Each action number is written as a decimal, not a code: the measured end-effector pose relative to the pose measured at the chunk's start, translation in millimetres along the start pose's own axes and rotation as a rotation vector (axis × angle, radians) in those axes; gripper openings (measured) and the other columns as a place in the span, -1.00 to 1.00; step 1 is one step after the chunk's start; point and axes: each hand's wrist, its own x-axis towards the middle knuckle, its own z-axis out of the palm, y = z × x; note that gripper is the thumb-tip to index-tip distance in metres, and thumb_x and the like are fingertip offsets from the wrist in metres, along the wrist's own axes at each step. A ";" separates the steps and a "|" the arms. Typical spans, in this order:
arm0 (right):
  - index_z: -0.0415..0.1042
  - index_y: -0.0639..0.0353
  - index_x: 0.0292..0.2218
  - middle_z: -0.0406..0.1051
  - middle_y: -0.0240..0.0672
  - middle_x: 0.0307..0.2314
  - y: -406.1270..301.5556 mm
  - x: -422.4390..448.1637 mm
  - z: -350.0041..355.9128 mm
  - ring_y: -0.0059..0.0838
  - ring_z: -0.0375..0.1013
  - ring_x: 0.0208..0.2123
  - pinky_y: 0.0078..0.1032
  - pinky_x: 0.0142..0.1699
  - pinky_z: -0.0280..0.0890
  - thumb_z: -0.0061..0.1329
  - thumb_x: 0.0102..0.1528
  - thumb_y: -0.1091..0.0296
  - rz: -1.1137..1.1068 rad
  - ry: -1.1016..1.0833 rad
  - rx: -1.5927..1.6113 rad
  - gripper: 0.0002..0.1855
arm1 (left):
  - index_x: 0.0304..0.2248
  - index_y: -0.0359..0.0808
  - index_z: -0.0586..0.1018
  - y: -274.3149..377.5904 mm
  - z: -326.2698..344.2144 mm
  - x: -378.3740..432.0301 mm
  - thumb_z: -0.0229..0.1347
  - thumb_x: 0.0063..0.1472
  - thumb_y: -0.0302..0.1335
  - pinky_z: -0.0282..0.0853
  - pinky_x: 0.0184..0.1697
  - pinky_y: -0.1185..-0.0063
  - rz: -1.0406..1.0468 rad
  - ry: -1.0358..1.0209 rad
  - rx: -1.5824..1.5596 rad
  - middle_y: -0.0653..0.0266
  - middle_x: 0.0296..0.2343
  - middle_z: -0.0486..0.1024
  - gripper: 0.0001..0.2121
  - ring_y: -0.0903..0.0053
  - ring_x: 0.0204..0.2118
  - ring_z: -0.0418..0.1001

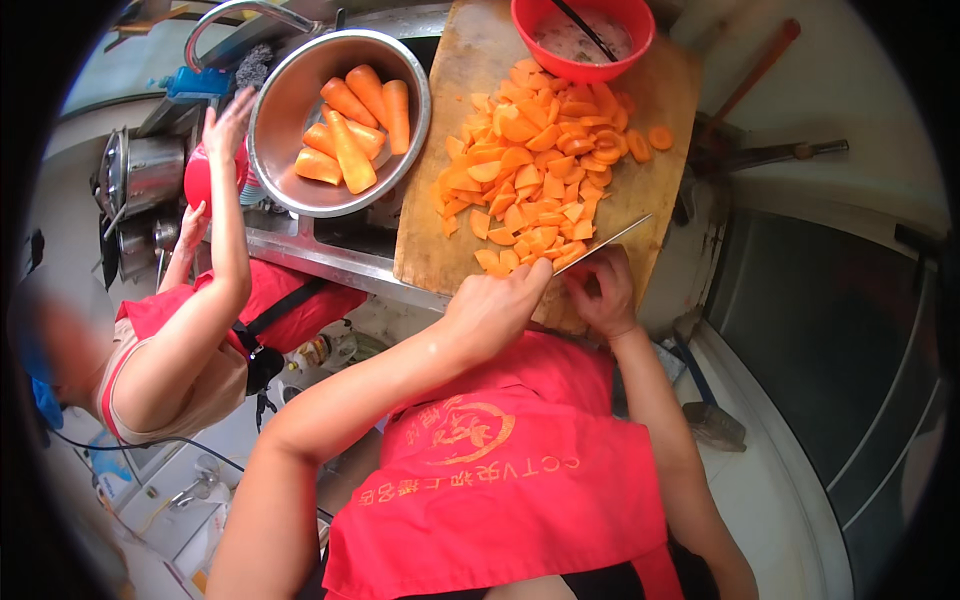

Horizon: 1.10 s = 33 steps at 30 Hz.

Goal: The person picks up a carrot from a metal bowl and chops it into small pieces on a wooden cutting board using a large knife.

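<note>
My left hand point(499, 304) grips a kitchen knife point(604, 244), its blade edge-on to the view and slanting up to the right over the wooden chopping board point(424, 251). Close behind the blade, my right hand point(606, 292) rests at the board's near right side with its fingers curled. Whatever lies under those fingers is hidden. Beyond the knife spreads a pile of sliced carrots point(525, 161), some in round slices and many in half-round pieces. At the board's far end stands a red bowl point(581, 73) of cloudy liquid with a black utensil in it.
Left of the board, a steel basin point(281, 101) holds several peeled carrots point(351, 154) over the sink edge point(337, 266). Another person's hand point(225, 131) is raised beside it, near a red container point(198, 176). Steel pots point(154, 176) stand farther left. A dark panel point(795, 337) lies to the right.
</note>
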 end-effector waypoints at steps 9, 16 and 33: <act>0.44 0.15 -0.40 0.38 -0.25 -0.41 -4.3 2.1 -3.4 -0.12 0.36 -0.36 -0.33 -0.25 0.31 0.17 -0.15 0.52 0.001 -0.005 -0.009 -0.78 | -0.24 -0.31 0.25 -7.5 41.0 20.3 0.01 0.02 -0.56 0.36 -0.55 0.29 0.020 0.091 0.009 0.05 -0.45 0.47 -0.71 0.11 -0.54 0.49; 0.44 0.18 -0.39 0.37 -0.23 -0.41 -3.9 2.4 -2.0 -0.16 0.38 -0.35 -0.34 -0.26 0.31 0.19 -0.18 0.55 -0.004 0.017 0.007 -0.74 | -0.21 -0.34 0.27 0.6 0.6 -7.9 -0.04 0.10 -0.53 0.41 -0.57 0.31 -0.007 -0.001 0.034 0.07 -0.52 0.49 -0.76 0.17 -0.56 0.52; 0.41 0.22 -0.28 0.35 -0.19 -0.22 -25.3 17.8 -22.0 -0.12 0.34 -0.18 -0.30 -0.09 0.30 0.26 -0.23 0.36 0.126 -0.276 -0.347 -0.56 | -0.28 -0.26 0.26 -43.6 4.2 44.5 0.09 0.11 -0.43 0.35 -0.51 0.19 0.008 0.098 -0.128 0.02 -0.60 0.47 -0.74 0.01 -0.52 0.47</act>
